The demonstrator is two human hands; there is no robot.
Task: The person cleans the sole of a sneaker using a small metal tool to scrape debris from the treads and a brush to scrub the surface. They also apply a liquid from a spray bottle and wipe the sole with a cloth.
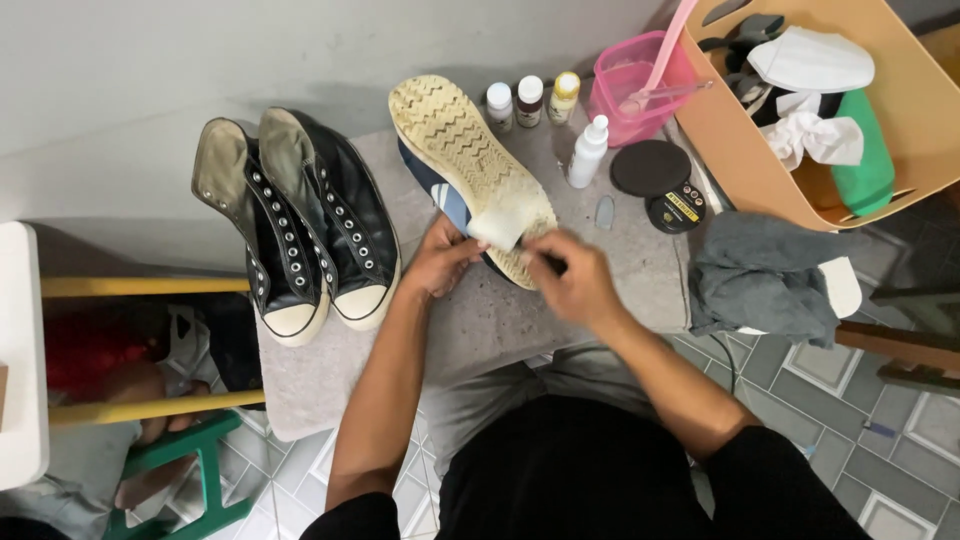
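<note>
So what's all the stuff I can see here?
Upturned shoe: one, blue, pale sole up, centre of mat.
White pad: one, on the sole's heel.
High-top shoes: two, black, unlaced, left on mat.
Mat: one, grey.
Small bottles: three, behind shoe.
Spray bottle: one, white.
Round tin and lid: black.
Pink tub: one.
Tan basket: one, top right.
Grey cloth: one, right.
Left hand: steadying shoe.
Right hand: at the sole.

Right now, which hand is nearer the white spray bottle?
Right. The right hand is at the heel of the upturned sneaker, below the white spray bottle. The left hand grips the sneaker's far side, further away.
</note>
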